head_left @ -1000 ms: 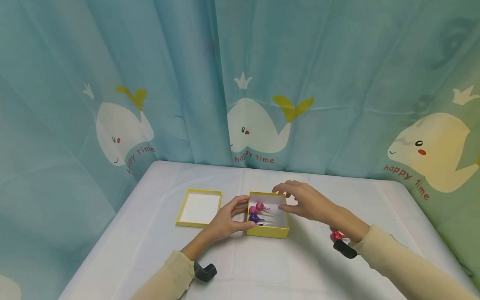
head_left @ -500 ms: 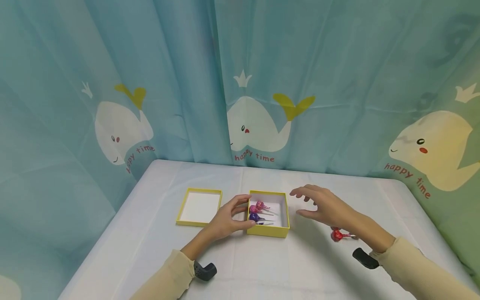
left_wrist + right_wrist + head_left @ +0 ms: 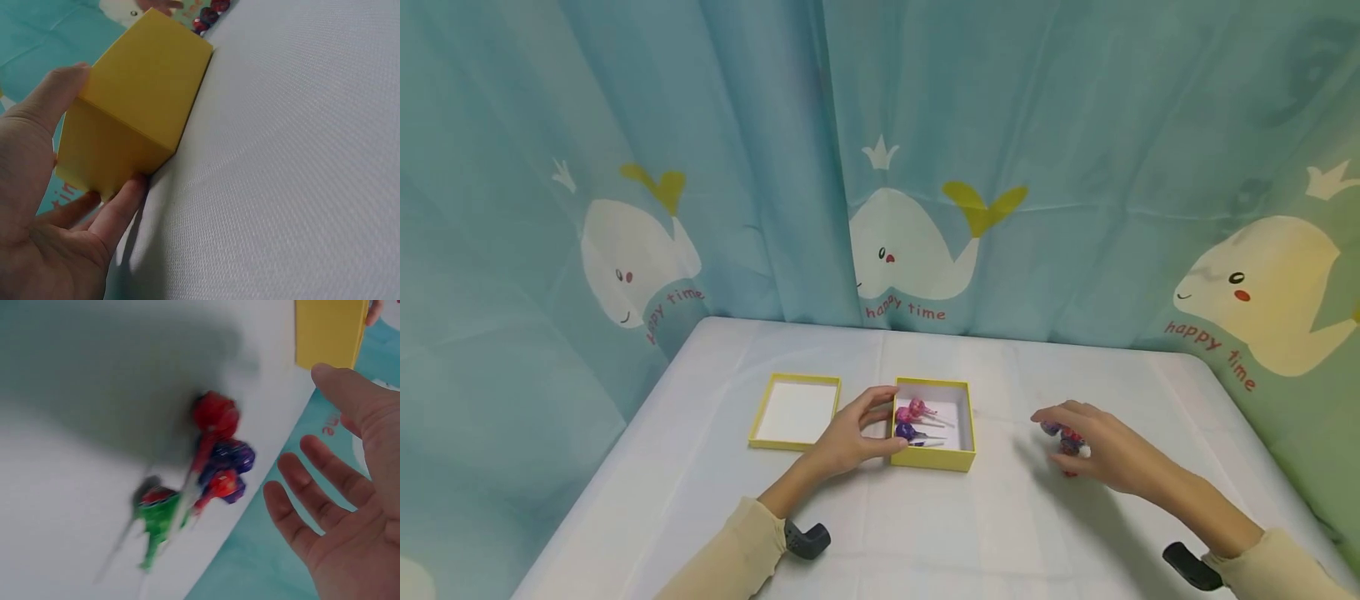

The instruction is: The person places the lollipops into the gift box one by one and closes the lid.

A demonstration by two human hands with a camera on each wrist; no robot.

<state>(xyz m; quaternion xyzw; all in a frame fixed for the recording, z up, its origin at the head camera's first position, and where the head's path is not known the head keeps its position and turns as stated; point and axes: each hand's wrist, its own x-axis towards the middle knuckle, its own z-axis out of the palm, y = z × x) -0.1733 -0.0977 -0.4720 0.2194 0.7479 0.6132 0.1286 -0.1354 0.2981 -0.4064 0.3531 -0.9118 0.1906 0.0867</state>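
Note:
My left hand [image 3: 844, 440] holds the left side of an uncovered yellow box [image 3: 936, 459], thumb at the front corner and fingers toward the back. The left wrist view shows thumb and fingertips against the yellow walls [image 3: 147, 75]. Pink lollipops [image 3: 916, 409] and a purple lollipop [image 3: 906, 431] lie inside, sticks pointing right. To the right, my right hand [image 3: 1112, 452] hovers over a loose group of lollipops, partly hiding them. Its fingers are spread and hold nothing. The right wrist view shows a red lollipop [image 3: 215, 414], purple ones [image 3: 232, 454] and a green-wrapped one [image 3: 160, 515], somewhat blurred.
A shallow yellow-rimmed lid [image 3: 793, 412] with a white inside lies left of the box. White cloth [image 3: 925, 533] covers the table. Behind it hangs a blue curtain [image 3: 790, 167] printed with whales.
My right hand has moved from above the box rightward and down to the loose lollipops. The left hand has stayed on the box.

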